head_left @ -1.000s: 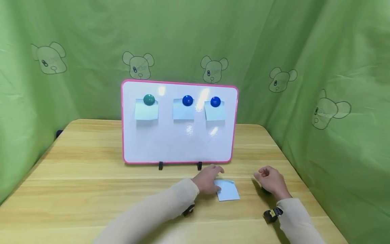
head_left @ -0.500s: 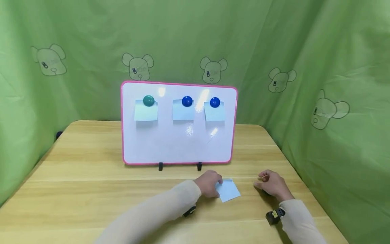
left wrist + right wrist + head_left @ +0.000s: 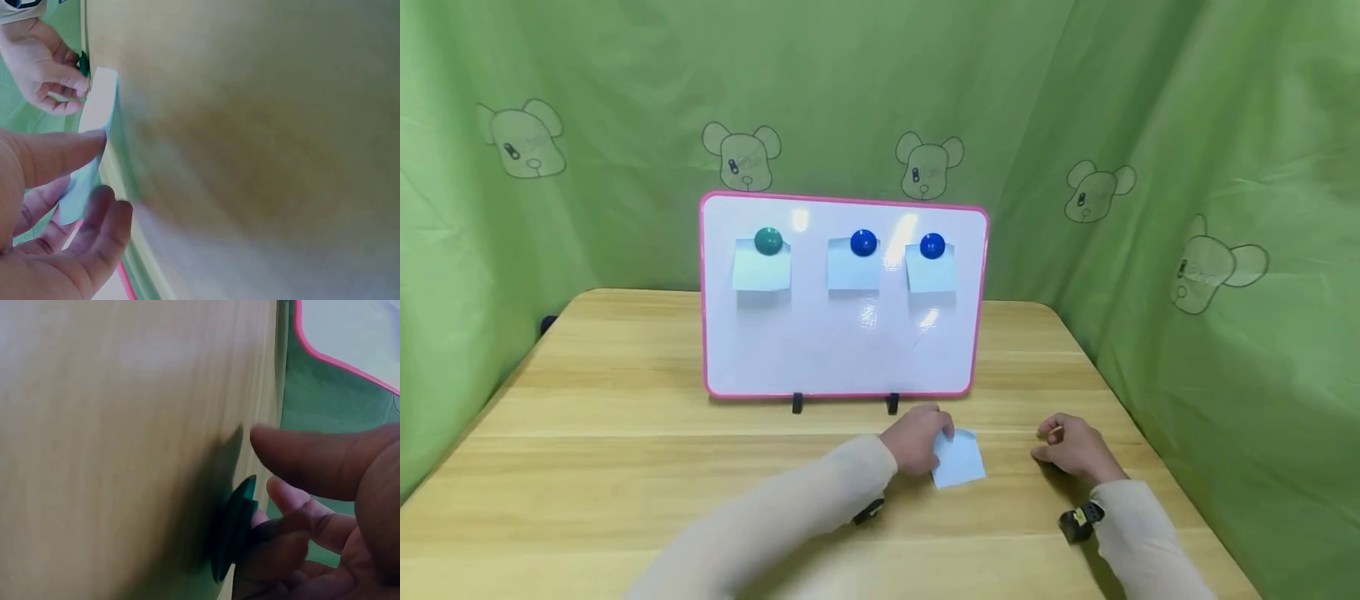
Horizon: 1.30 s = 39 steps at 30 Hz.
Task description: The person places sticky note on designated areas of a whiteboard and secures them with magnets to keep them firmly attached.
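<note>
A light blue sticky note (image 3: 958, 459) tilts up off the wooden table in front of the whiteboard. My left hand (image 3: 919, 439) pinches its left edge between thumb and fingers; in the left wrist view the note (image 3: 87, 147) stands edge-on past the thumb tip. To the right, my right hand (image 3: 1072, 450) is held low over the table, its fingers curled. They hold a dark green round magnet (image 3: 232, 531), rounded side toward the tabletop, while the thumb (image 3: 312, 456) stays apart from it. From the head camera, this magnet is hidden under the hand.
A pink-framed whiteboard (image 3: 838, 350) stands on black feet (image 3: 797, 403) behind the hands. It carries three notes, one under a green magnet (image 3: 768, 242) and two under blue magnets (image 3: 863, 242). Green curtains (image 3: 1225, 375) surround the wooden table (image 3: 587, 467).
My left hand has closed its fingers on the sticky note's left edge and turned and lifted the note slightly. My right hand has shifted a little to the right.
</note>
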Available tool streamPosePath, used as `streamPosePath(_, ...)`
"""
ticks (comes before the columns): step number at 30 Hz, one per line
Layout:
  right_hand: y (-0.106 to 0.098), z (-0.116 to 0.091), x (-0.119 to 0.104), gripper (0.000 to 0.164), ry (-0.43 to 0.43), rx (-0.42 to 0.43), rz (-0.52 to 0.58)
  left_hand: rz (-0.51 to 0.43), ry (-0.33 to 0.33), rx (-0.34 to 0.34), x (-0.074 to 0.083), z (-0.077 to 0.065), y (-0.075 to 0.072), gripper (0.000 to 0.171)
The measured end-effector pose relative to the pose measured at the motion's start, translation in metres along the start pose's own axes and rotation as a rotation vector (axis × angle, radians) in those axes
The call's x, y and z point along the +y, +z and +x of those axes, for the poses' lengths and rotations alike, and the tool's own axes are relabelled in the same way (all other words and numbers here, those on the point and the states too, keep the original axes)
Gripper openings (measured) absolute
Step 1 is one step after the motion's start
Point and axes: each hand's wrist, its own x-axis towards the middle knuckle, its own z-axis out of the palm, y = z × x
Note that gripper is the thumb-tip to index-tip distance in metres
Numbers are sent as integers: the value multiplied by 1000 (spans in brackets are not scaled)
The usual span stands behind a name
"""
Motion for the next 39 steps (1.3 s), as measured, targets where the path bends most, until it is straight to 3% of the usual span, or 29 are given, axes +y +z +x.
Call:
streamPosePath(4, -2, 1, 1, 36, 24, -20, 17, -32, -23, 17, -2, 1, -8, 38)
streamPosePath(11, -8, 2, 0, 27, -7, -28, -43, -91, -64, 16, -2, -1, -23, 42)
streamPosePath(17, -17, 1, -1, 28, -18, -26, -96, -86, -73, 11, -8, -3, -28, 40)
streamPosePath(24, -22, -1, -3, 28, 0, -54, 1, -104, -77, 17, -14, -6, -36, 38)
streamPosePath(32, -15, 1, -7, 28, -36, -53, 130, -100, -72, 45, -21, -11, -45, 39)
streamPosePath(39, -12, 8, -19, 28, -93, -50, 29, -113, -76, 88, -33, -13, -47, 43)
